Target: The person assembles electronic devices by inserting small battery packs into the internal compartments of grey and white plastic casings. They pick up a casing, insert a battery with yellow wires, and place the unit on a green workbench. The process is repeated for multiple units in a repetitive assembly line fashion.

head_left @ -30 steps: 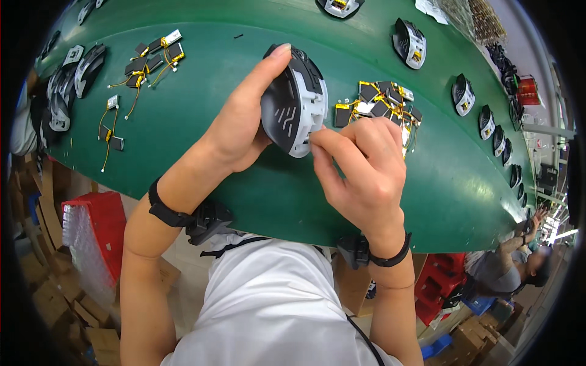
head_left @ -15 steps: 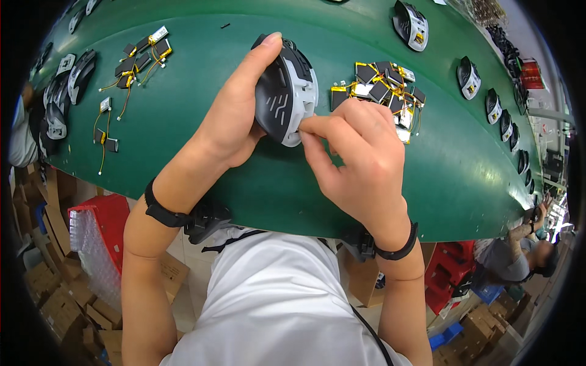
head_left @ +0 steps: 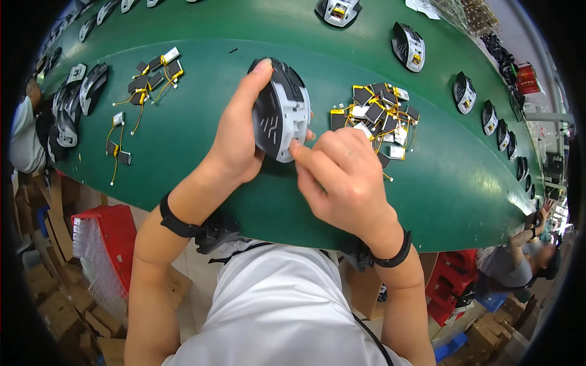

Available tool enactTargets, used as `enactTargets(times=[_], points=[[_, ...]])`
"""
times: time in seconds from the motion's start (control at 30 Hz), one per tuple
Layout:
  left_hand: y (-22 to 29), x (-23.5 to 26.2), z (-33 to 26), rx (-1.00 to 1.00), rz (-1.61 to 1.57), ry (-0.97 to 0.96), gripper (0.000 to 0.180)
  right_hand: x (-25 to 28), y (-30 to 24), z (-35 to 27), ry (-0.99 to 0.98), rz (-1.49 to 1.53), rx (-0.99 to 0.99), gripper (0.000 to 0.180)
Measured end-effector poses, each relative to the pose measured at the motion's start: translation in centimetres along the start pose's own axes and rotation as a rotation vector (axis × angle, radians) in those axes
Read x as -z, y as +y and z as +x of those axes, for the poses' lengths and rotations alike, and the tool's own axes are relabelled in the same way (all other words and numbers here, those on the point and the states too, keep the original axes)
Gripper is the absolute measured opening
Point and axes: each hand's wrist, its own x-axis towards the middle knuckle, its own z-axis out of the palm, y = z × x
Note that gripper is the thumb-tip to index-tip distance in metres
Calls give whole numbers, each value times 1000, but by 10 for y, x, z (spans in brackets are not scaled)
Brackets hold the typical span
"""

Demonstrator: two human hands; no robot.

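Note:
Over the green table, my left hand [head_left: 238, 131] is wrapped round a black and light-grey computer mouse shell [head_left: 285, 116], thumb along its upper left edge. The shell is held on edge, its grey inner frame with slots facing right. My right hand [head_left: 348, 177] is closed, fingers curled together, with the index fingertip on the lower part of the grey frame. Whatever lies between its fingers, if anything, is hidden. Just beyond that hand is a pile of small pouch batteries [head_left: 378, 113] with thin wires and yellow tape.
More batteries [head_left: 155, 76] lie spread at the left, beside a cluster of mouse shells [head_left: 67, 107]. Further shells [head_left: 465, 94] form a curved row along the far and right side. A red crate [head_left: 110, 235] and cartons sit below the table; another person [head_left: 519, 262] is at the right.
My right index fingertip has shifted from the shell's lower right edge onto its grey frame. The shell is turned slightly, and the table scene sits lower in view.

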Motion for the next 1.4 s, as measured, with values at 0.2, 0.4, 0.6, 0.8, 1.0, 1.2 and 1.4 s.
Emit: enactTargets(times=[0.2, 0.4, 0.6, 0.8, 1.0, 1.2, 1.4], points=[[-7, -9, -3, -76, -9, 94, 46, -7, -3, -2, 18, 83, -39, 25], [19, 6, 2, -129, -76, -111, 72, 4, 0, 4, 39, 477, -353, 34], [14, -8, -6, -296, 54, -204, 84, 6, 1, 3, -77, 1271, -894, 34], [6, -3, -8, -286, 154, -272, 94, -2, -4, -2, -45, 1416, -942, 30], [6, 1, -8, -293, 156, -334, 97, -2, 1, -4, -91, 1439, -964, 26], [-4, 2, -8, -324, 141, -351, 99, -2, 1, -5, -86, 1425, -1010, 23], [-4, -5, -2, -305, 29, -179, 84, -1, 13, 0, -157, 1467, -1038, 41]])
